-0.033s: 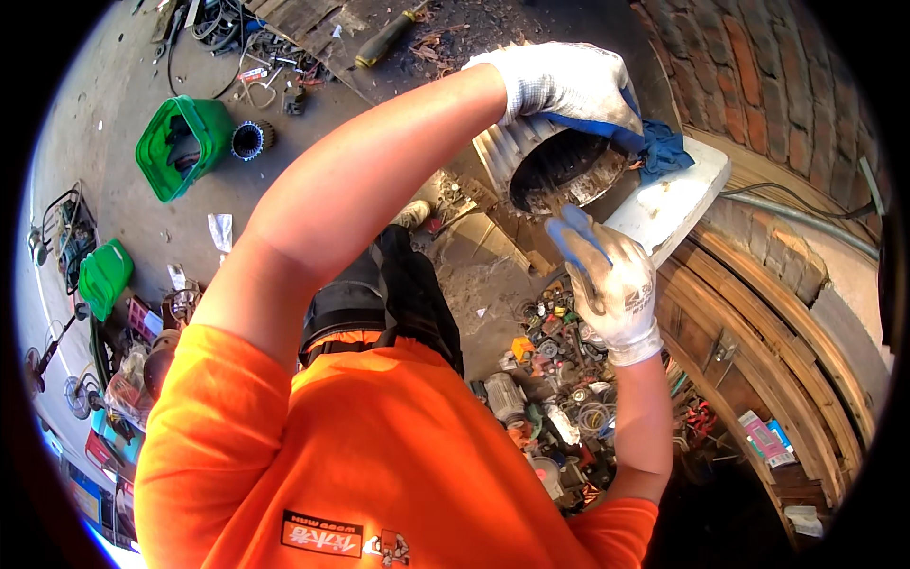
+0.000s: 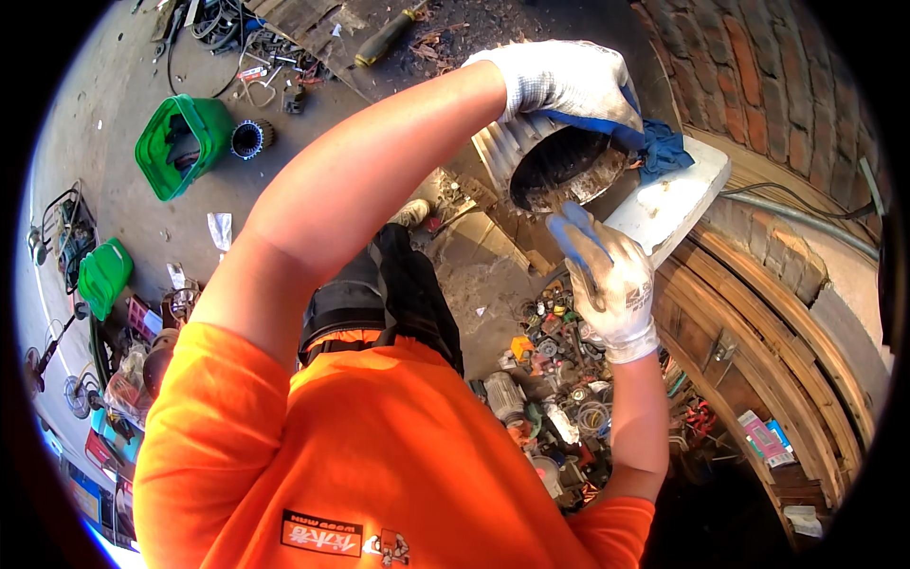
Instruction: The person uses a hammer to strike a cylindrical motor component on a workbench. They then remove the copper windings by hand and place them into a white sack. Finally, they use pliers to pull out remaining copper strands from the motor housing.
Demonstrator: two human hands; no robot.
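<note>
A hollow, finned metal motor housing lies tilted, its round opening toward me. The inside looks dark and grimy, with dirt along the lower rim. My left hand, in a white glove with a blue palm, reaches over the top and grips the housing's upper edge; its fingertips are partly hidden. Just below the lower rim is my right hand, gloved the same way, with fingers stretched toward the opening. Whether its fingertips touch the rim cannot be made out. A crumpled blue cloth sits beside the housing on a white slab.
A brick wall and stacked timber boards border the right. Mixed scrap parts pile up below my right arm. On the left stand a green bin and a slotted metal ring. A screwdriver-like tool lies at the far side.
My right hand has shifted very slightly toward the housing. My left hand and the housing look the same.
</note>
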